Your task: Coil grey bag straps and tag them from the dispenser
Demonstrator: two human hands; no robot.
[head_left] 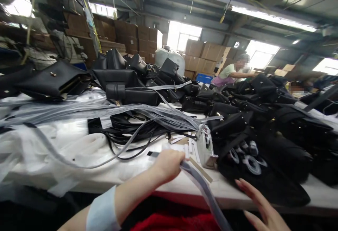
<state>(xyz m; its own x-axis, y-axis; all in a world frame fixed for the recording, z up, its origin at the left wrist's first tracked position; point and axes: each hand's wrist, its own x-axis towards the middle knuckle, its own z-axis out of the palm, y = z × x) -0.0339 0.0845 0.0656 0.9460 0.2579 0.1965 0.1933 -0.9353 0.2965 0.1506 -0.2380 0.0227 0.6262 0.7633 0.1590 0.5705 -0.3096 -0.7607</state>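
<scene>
One grey strap (203, 185), which I judge light, limp and best gripped across its width, crosses the table's (229, 190) near edge, left hand (171, 162) clenched around it, right hand (268, 215) grasping nothing.

The left hand (169, 162) hides from us the part of a grey strip (202, 185) inside its fist, while the strip's lower end drops out past the bottom edge. That same edge crops the right hand (268, 215) before the wrist, and cuts off the red cloth (174, 222) below. At the table's far side, black bags (229, 113) block our view of a co-worker (228, 74) from the waist down; a pixelated patch covers the head. At right, dark bags merge, their outlines lost to us. We cannot make out the blurred contents of a pale holder (204, 150) or any print on the distant cartons (126, 36).
</scene>
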